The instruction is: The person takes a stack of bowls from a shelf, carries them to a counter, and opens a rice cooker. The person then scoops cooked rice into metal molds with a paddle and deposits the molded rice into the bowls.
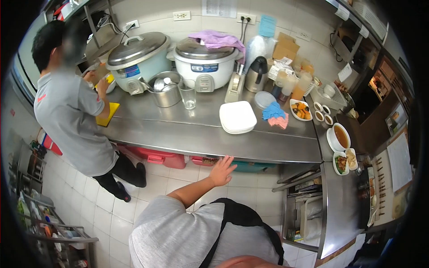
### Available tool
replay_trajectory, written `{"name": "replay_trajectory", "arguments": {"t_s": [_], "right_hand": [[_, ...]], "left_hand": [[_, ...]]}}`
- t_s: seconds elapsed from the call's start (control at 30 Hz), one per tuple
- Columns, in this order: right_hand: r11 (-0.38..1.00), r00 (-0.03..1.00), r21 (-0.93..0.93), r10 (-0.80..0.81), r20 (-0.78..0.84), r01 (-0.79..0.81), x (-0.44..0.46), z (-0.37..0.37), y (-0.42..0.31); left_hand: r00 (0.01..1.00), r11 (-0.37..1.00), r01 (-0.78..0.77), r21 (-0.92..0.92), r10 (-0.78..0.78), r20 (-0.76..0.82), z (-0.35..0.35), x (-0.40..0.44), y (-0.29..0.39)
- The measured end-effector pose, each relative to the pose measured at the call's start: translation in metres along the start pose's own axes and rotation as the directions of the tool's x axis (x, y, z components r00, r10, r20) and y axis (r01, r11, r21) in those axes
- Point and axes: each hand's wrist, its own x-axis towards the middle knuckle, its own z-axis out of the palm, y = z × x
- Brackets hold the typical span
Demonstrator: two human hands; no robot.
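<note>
My left hand [222, 171] is stretched out with its fingers apart, at the front edge of the steel counter [192, 139]. It holds nothing; whether the fingertips touch the edge I cannot tell. Nearest to it on the counter is a stack of white square plates [237, 116]. To the right of the stack lie a blue cloth [273, 110] and a pink cloth [279, 120]. A bit of bare skin shows at the bottom edge, but my right hand is out of view.
A co-worker [73, 120] stands at the left, hands over a bowl. Two rice cookers [205, 62], a steel pot [166, 95] and a glass [188, 98] line the back. At right are a soup bowl [340, 136], food dishes [342, 164] and sauce cups [319, 116].
</note>
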Motion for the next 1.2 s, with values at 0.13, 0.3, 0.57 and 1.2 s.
{"name": "replay_trajectory", "arguments": {"t_s": [0.13,0.3,0.57,1.2], "right_hand": [[0.975,0.99,0.187,-0.134,0.055,0.121,0.003,0.03,-0.08],[0.946,0.966,0.208,-0.259,0.021,0.249,0.03,0.046,-0.119],[0.96,0.974,0.165,-0.222,-0.046,0.226,0.034,-0.022,-0.193],[0.936,0.986,0.31,-0.157,-0.048,0.164,0.01,-0.031,-0.272]], "left_hand": [[0.772,0.838,0.479,-0.26,-0.261,0.58,0.063,-0.069,-0.044],[0.338,0.796,0.587,0.151,-0.41,0.847,0.071,-0.203,-0.115],[0.111,0.343,0.915,0.215,-0.723,0.681,0.022,-0.33,-0.184],[0.276,0.507,0.858,0.076,-0.583,0.764,0.037,-0.298,-0.157]]}}
